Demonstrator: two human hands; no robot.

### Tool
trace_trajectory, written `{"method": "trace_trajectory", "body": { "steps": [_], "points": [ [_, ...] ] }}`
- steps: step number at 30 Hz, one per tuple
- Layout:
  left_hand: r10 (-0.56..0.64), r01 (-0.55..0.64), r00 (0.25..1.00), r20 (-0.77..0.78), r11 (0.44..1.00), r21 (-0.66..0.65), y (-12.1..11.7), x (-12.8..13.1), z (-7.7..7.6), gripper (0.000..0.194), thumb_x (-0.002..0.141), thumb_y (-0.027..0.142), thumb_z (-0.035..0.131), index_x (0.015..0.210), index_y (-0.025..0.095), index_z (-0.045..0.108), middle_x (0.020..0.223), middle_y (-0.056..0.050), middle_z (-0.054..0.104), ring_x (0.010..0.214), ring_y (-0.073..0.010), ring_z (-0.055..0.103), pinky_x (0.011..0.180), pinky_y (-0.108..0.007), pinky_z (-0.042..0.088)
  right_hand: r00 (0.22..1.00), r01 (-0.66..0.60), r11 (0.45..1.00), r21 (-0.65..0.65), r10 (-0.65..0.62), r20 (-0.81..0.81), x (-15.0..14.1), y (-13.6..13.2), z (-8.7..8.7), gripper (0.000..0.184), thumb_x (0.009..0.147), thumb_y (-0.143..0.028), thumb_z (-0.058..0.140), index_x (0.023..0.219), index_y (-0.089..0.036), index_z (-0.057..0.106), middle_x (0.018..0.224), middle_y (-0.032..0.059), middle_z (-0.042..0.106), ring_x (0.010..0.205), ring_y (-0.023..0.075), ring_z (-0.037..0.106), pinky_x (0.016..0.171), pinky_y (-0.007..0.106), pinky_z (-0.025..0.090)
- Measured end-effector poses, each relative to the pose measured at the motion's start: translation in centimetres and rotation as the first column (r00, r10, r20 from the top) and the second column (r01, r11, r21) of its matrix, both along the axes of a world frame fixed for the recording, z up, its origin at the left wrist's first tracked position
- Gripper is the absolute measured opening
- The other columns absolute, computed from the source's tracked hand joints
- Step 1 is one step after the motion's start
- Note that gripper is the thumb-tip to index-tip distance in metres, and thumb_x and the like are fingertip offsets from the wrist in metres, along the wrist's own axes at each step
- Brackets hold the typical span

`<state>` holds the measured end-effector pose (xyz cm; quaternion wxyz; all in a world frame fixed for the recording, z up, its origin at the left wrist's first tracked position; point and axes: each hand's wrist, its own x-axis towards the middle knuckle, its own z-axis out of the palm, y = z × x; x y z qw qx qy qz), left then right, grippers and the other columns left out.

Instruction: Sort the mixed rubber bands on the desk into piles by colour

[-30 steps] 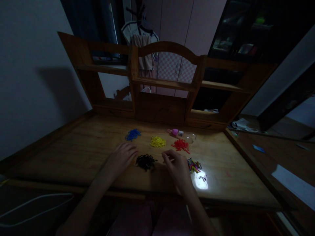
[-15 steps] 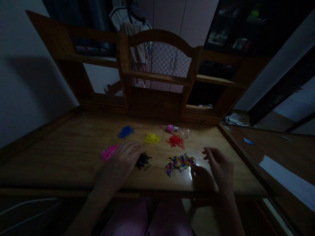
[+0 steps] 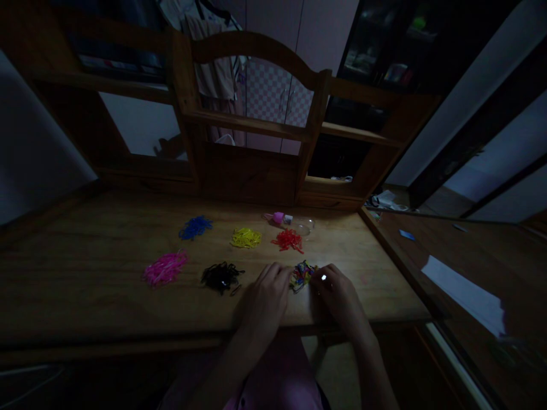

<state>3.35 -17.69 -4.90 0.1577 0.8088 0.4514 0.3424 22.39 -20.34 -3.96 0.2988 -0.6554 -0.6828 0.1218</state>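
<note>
A mixed pile of small thin multicoloured loops (image 3: pixel 302 274) lies on the wooden desk, between my two hands; too little detail shows to tell their exact kind. My left hand (image 3: pixel 271 289) touches the pile's left edge, fingers bent down and pressed together. From the right side, my right hand (image 3: pixel 335 290) covers part of the pile, its fingertips drawn into a pinch. What either hand holds is hidden. Single-colour heaps of similar loops lie around: black (image 3: pixel 222 277), pink (image 3: pixel 166 267), blue (image 3: pixel 195 227), yellow (image 3: pixel 246 238) and red (image 3: pixel 289 241).
Behind the red heap lies a clear bottle (image 3: pixel 305 224) with a pink cap (image 3: pixel 278 217). A wooden shelf unit (image 3: pixel 252 171) rises at the desk's back. White paper (image 3: pixel 465 293) rests on the brown surface at right, with a blue card (image 3: pixel 407 234) beyond it.
My left hand has moved right from over the pink and black heaps to the mixed pile. My right hand has come in leftward onto it. The view has shifted right.
</note>
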Motion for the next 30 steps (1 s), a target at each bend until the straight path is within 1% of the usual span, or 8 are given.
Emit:
{"method": "trace_trajectory", "body": {
  "steps": [3,5,9,12,16,20,24,30],
  "points": [
    [-0.034,0.033,0.999,-0.017,0.999,-0.040,0.4,1.5,0.5,0.021,0.094,0.020,0.046,0.105,0.023,0.063,0.100,-0.008,0.060,0.100,-0.0212,0.054,0.088,-0.036,0.047,1.000,-0.015,1.000,0.015,0.015,0.008,0.3,0.1,-0.4,0.011,0.089,-0.019,0.050,0.086,-0.022,0.060,0.091,0.0060,0.062,0.082,0.0204,0.061,0.075,0.031,0.048],
    [-0.051,0.049,0.998,-0.046,0.997,-0.054,0.5,2.4,0.6,0.017,0.092,0.025,0.052,0.103,0.022,0.064,0.101,-0.008,0.059,0.101,-0.0220,0.053,0.088,-0.037,0.046,1.000,-0.026,1.000,0.018,0.026,0.001,0.4,0.0,-0.6,0.012,0.091,-0.019,0.047,0.088,-0.021,0.058,0.091,0.0065,0.061,0.083,0.0206,0.061,0.076,0.031,0.048],
    [-0.038,0.034,0.994,-0.105,0.999,-0.040,0.7,3.7,0.7,0.016,0.085,0.027,0.063,0.101,0.022,0.065,0.104,-0.006,0.057,0.103,-0.0231,0.050,0.088,-0.037,0.044,0.999,-0.012,1.000,0.011,0.013,-0.044,0.8,-0.4,-0.9,0.009,0.091,-0.022,0.046,0.090,-0.022,0.055,0.091,0.0063,0.063,0.083,0.0215,0.061,0.074,0.032,0.047],
    [-0.023,0.023,0.990,-0.136,1.000,-0.005,0.7,3.9,0.8,0.011,0.088,0.021,0.057,0.096,0.021,0.066,0.102,-0.005,0.057,0.101,-0.0225,0.050,0.088,-0.036,0.043,0.992,0.026,0.999,-0.022,-0.029,-0.126,1.1,-0.6,-0.8,0.008,0.091,-0.026,0.048,0.094,-0.022,0.055,0.091,0.0046,0.066,0.081,0.0212,0.062,0.072,0.032,0.046],
    [-0.043,0.045,0.992,-0.122,0.999,0.017,0.7,3.7,1.1,0.014,0.090,0.018,0.054,0.093,0.020,0.067,0.100,-0.005,0.059,0.098,-0.0223,0.051,0.085,-0.036,0.042,0.976,0.081,0.996,-0.031,-0.085,-0.201,1.3,-0.7,-0.4,0.009,0.090,-0.027,0.051,0.093,-0.023,0.058,0.090,0.0021,0.069,0.076,0.0191,0.063,0.068,0.030,0.046],
    [-0.042,0.042,0.999,-0.024,0.999,-0.010,1.0,3.4,1.2,0.015,0.090,0.019,0.053,0.093,0.020,0.067,0.098,-0.006,0.062,0.098,-0.0218,0.053,0.086,-0.035,0.042,0.969,0.065,0.998,-0.003,-0.064,-0.239,1.5,-0.8,0.0,0.014,0.089,-0.031,0.055,0.097,-0.022,0.063,0.089,0.0022,0.069,0.072,0.0176,0.063,0.064,0.028,0.046],
    [-0.004,0.012,0.995,0.102,0.997,-0.076,1.6,3.1,1.0,0.015,0.090,0.022,0.053,0.092,0.020,0.067,0.094,-0.006,0.067,0.093,-0.0222,0.058,0.084,-0.035,0.042,0.961,0.044,0.999,0.026,-0.035,-0.273,1.6,-1.0,0.3,0.019,0.090,-0.032,0.056,0.103,-0.021,0.064,0.089,0.0037,0.069,0.068,0.0164,0.062,0.058,0.026,0.044],
    [0.066,0.007,0.934,0.351,0.979,-0.203,2.5,2.6,0.1,0.016,0.088,0.024,0.056,0.094,0.023,0.071,0.096,-0.006,0.073,0.091,-0.0225,0.064,0.083,-0.033,0.045,0.942,0.055,0.998,0.023,-0.044,-0.333,1.6,-1.3,0.5,0.024,0.088,-0.038,0.060,0.102,-0.020,0.066,0.087,0.0050,0.069,0.065,0.0161,0.061,0.052,0.024,0.042]
  ]
}}
